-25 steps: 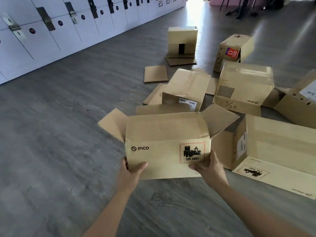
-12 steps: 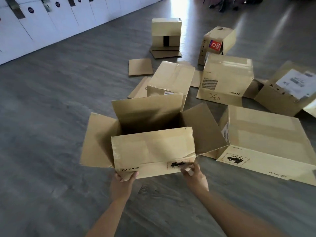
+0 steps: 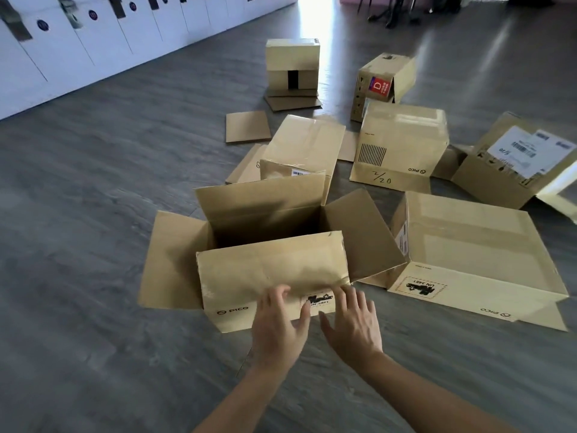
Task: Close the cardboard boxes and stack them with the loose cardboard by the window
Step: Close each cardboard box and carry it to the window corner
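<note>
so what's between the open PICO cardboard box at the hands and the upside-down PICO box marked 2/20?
Head view: a closed brown cardboard box with a white barcode label lies between the open box and the 2/20 box.

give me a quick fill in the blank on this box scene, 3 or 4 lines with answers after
1. The open box in front of the person has all four top flaps ____.
2. Both the left hand and the right hand reach toward the box's ____ flap.
3. The printed brand name on the open box's front reads ____.
4. The handwritten mark on the upside-down box behind reads ____.

Missing words: open; near; PICO; 2/20
</note>
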Demonstrator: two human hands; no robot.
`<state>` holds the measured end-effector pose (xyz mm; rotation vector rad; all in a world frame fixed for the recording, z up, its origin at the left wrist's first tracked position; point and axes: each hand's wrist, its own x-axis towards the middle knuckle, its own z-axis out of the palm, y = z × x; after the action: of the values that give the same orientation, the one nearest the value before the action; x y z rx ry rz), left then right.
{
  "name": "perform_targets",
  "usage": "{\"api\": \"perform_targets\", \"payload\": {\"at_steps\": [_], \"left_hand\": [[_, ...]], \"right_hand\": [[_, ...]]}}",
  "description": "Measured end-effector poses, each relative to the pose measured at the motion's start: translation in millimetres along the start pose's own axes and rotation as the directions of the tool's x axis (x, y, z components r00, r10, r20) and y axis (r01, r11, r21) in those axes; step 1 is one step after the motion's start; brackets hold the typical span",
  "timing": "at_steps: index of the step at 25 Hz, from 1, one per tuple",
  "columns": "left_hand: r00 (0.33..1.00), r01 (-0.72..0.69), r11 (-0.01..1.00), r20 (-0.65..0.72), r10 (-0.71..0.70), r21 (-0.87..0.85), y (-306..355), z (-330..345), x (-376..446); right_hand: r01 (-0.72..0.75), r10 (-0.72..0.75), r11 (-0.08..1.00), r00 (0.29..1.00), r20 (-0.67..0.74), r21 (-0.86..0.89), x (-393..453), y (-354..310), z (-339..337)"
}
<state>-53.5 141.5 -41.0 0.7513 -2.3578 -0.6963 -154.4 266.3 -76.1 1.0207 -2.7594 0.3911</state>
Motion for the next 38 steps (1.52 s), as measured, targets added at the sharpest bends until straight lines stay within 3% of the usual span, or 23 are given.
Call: {"api": "perform_targets", "payload": {"at_steps": [2,7,10,15,20,22,23,26,28,31,33,36,38], "left_hand": [[0.99,-0.131,0.978,-0.031,0.138,0.16,-1,-11,27],[0.984,0.002,0.871,0.154,-0.089,0.491,-20,-35,73],[0.964,-0.036,0.81,0.233,-0.126,0.586,-30,-43,82],[0.962,-0.059,0.839,0.256,-0.098,0.541,-28,-52,86],[0.998,-0.047,0.859,0.066,0.016,0.509,-10,-78,106],[0.984,-0.045,0.875,0.173,-0.045,0.481,-6,-89,116],[0.95,-0.056,0.869,0.294,-0.105,0.491,-7,-90,119],[0.748,-0.076,0.869,0.604,-0.275,0.489,-5,-86,114],[0.658,-0.114,0.872,0.694,-0.292,0.475,-9,-75,97],[0.586,-0.155,0.871,0.753,-0.299,0.466,-24,-57,65],[0.612,-0.167,0.869,0.74,-0.278,0.465,-39,-47,44],[0.7,-0.249,0.832,0.685,-0.199,0.496,-52,-38,24],[0.691,-0.331,0.794,0.704,-0.164,0.51,-56,-40,29]], "right_hand": [[0.041,-0.041,0.999,0.997,-0.059,-0.001,20,-4,-11],[0.135,-0.135,0.991,0.991,-0.013,-0.028,71,-22,-34],[0.143,-0.139,0.989,0.987,0.082,-0.047,95,-31,-44],[0.176,-0.16,0.983,0.961,0.224,-0.051,106,-31,-59],[0.217,-0.209,0.975,0.97,0.121,-0.056,110,-33,-96],[0.193,-0.192,0.981,0.957,0.219,0.017,116,-34,-110],[0.175,-0.176,0.984,0.935,0.308,0.028,118,-35,-114],[0.216,-0.186,0.976,0.837,0.515,0.003,112,-39,-109],[0.282,-0.216,0.959,0.789,0.575,-0.026,100,-41,-95],[0.291,-0.205,0.956,0.73,0.652,-0.026,80,-37,-67],[0.279,-0.19,0.96,0.708,0.68,-0.022,64,-32,-48],[0.288,-0.205,0.957,0.749,0.63,-0.032,48,-26,-30],[0.301,-0.222,0.953,0.771,0.597,-0.034,48,-26,-28]]}}
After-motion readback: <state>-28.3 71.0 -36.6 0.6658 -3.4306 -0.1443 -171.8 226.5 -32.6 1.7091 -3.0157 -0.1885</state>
